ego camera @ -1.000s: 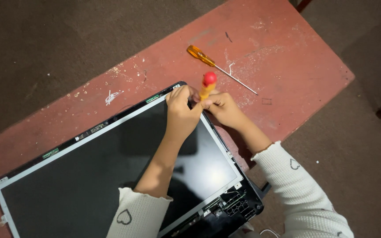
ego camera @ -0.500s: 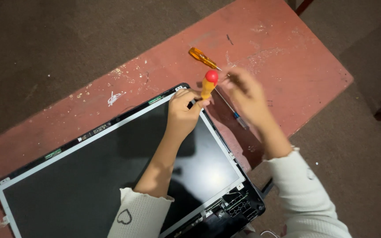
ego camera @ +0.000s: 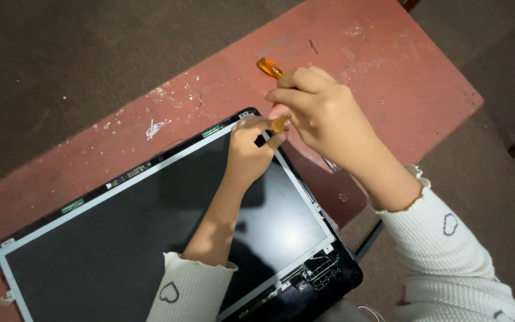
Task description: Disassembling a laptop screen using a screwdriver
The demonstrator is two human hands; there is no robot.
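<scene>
Since half a second ago the right hand [ego camera: 323, 113] is brought back over the screwdriver handle [ego camera: 279, 123] | right grip curled, contents cannot be told | left hand [ego camera: 251, 149] grip pinched on that handle at the laptop screen [ego camera: 120, 238] corner | orange screwdriver [ego camera: 269, 67] just beyond the right grip on the red tabletop [ego camera: 388, 71]

We find the dark flat laptop screen panel [ego camera: 150, 238] lying on the worn red table [ego camera: 388, 77]. Behind its upper right corner lies the orange-handled screwdriver [ego camera: 269, 67], beneath our right hand [ego camera: 320, 110].
</scene>
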